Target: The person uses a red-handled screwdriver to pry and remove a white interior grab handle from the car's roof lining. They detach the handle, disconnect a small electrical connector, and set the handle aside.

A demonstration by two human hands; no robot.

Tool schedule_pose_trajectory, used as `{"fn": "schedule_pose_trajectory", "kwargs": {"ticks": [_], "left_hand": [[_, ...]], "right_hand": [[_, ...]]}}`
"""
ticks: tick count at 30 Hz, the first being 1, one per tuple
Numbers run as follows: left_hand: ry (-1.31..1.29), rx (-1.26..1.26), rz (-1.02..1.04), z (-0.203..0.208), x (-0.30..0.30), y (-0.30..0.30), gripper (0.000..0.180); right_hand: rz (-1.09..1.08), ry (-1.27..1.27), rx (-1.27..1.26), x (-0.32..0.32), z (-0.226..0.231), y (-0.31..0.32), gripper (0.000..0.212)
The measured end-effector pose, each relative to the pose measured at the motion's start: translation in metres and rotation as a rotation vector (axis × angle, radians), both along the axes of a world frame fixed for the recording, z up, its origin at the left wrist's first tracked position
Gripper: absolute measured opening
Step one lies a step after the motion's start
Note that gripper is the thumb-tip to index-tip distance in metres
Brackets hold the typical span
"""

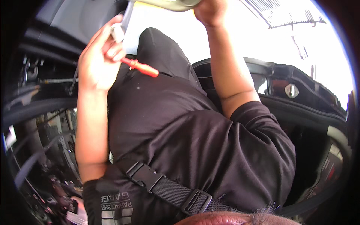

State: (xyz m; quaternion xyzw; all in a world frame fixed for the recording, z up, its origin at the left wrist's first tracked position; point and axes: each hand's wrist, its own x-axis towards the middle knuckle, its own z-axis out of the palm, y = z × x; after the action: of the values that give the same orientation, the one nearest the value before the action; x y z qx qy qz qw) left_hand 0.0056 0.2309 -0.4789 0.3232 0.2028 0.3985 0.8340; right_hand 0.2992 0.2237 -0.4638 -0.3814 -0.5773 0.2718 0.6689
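Note:
My left hand (pixel 99 56) is raised at the upper left, closed around a screwdriver with an orange-red handle (pixel 144 68) that sticks out to the right across my black shirt. Its fingertips also touch a small pale piece (pixel 117 33) at the foot of a thin grey strip (pixel 127 15). My right hand (pixel 210 11) reaches up at the top centre and grips the edge of a cream-coloured trim piece (pixel 176 3), which the top of the picture cuts off. The screwdriver's tip is hidden behind my left hand.
I am inside a car cabin. Bare wiring and dark metal parts (pixel 48 150) fill the lower left. A black door frame with a silver bolt (pixel 291 90) curves at the right under a bright window. A black strap with a buckle (pixel 168 189) crosses my chest.

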Motion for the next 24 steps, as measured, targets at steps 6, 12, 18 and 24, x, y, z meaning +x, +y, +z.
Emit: {"fn": "schedule_pose_trajectory", "kwargs": {"ticks": [6, 12, 18, 24], "left_hand": [[0.68, 0.864, 0.402, 0.018, 0.0, -0.02, 0.029], [1.148, 1.245, 0.422, -0.004, 0.017, -0.001, 0.025], [1.361, 1.18, 0.332, -0.004, 0.035, 0.008, 0.029], [1.245, 1.206, 0.337, -0.032, 0.016, 0.022, 0.029]], "right_hand": [[0.302, 0.425, 0.055, -0.079, -0.089, 0.037, 0.034], [0.124, -0.031, -0.062, -0.112, -0.103, 0.029, 0.019], [0.05, -0.143, 0.039, -0.094, -0.116, 0.048, 0.019], [0.39, 0.575, -0.401, -0.108, -0.131, 0.053, 0.019]]}}
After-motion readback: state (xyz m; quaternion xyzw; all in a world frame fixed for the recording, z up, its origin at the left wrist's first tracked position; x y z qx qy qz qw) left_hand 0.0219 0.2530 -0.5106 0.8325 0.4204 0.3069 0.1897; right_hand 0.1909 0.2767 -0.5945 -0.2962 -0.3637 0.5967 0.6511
